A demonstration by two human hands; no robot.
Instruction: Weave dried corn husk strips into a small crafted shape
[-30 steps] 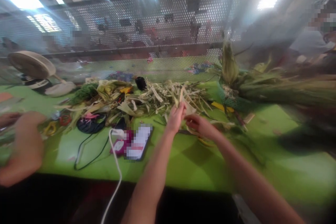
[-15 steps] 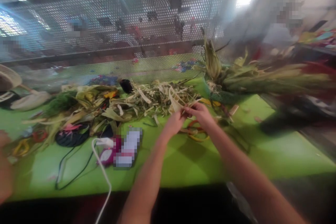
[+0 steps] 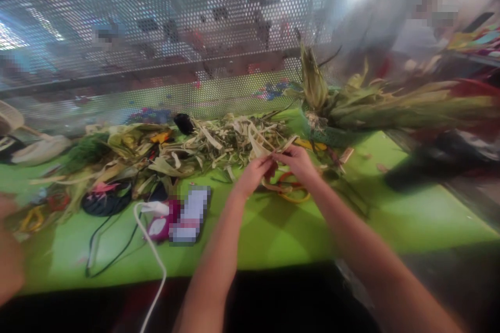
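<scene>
My left hand (image 3: 255,170) and my right hand (image 3: 297,161) meet over the front of the table, fingers pinched together. Between them they hold a pale strip of corn husk (image 3: 257,146); my fingers cover part of it. Just behind lies a heap of torn, dry husk strips (image 3: 234,138). Beneath my right hand, orange and yellow loops (image 3: 294,196), perhaps handles, rest on the green table (image 3: 265,244).
At left are a phone (image 3: 191,216), a magenta device (image 3: 162,223) with a white cable (image 3: 156,260), and a black corded pouch (image 3: 105,200). A green basket (image 3: 332,136) of long husks stands right. Perforated metal (image 3: 156,73) rises behind. Another person's arm (image 3: 10,255) shows left.
My left hand has shifted slightly left and tilted, while my right hand stays close by. Both keep pinching the husk. The camera view has moved slightly.
</scene>
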